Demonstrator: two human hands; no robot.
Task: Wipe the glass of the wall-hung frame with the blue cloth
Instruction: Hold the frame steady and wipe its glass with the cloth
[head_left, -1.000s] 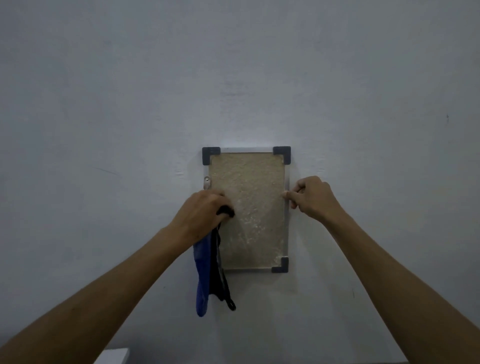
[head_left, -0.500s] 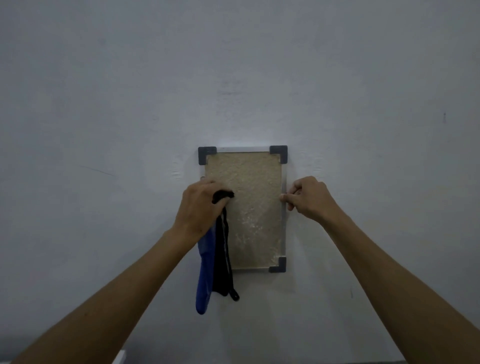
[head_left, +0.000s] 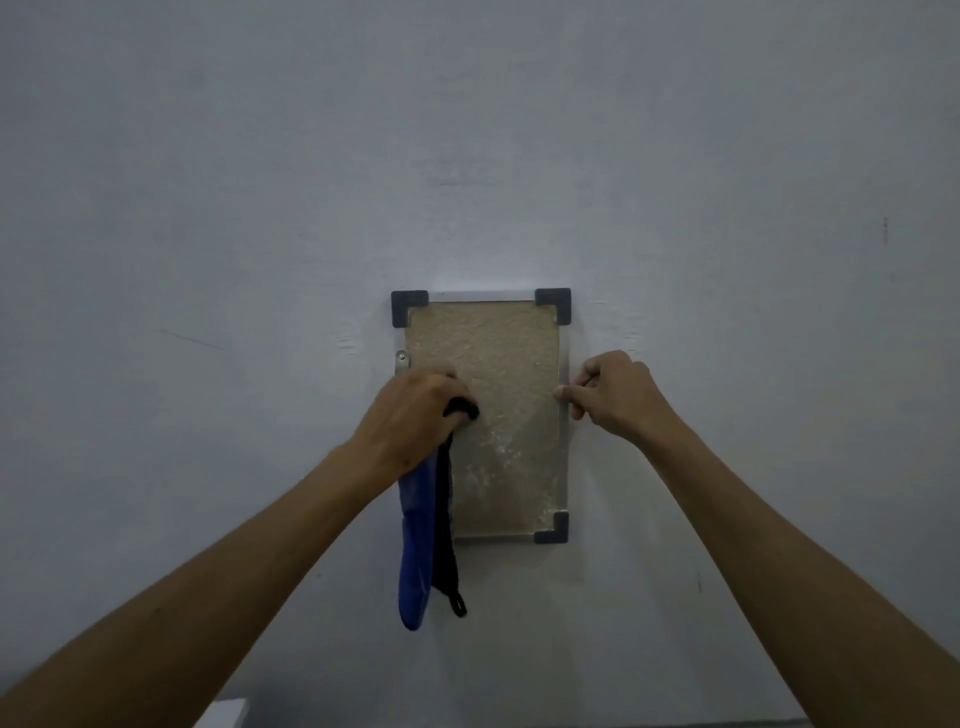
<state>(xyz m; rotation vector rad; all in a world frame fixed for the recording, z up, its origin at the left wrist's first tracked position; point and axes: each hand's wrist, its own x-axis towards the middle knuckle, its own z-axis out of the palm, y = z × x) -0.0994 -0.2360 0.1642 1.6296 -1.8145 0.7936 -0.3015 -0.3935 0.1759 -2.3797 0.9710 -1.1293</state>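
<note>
A small upright frame (head_left: 550, 306) with dark grey corner pieces hangs on the wall, and its glass (head_left: 498, 374) covers a speckled tan sheet. My left hand (head_left: 410, 410) grips the blue cloth (head_left: 415, 551) against the left side of the glass. The cloth has a black edge and hangs down past the frame's lower left corner, hiding it. My right hand (head_left: 613, 395) pinches the frame's right edge at mid height, fingers curled.
The pale grey wall (head_left: 260, 208) fills the view around the frame. A small metal bracket (head_left: 401, 361) sits on the frame's left edge just above my left hand. A white object (head_left: 223, 714) shows at the bottom edge, left of centre.
My left hand with the cloth moved up and then back down a little on the left part of the glass. My right hand kept its hold on the right edge.
</note>
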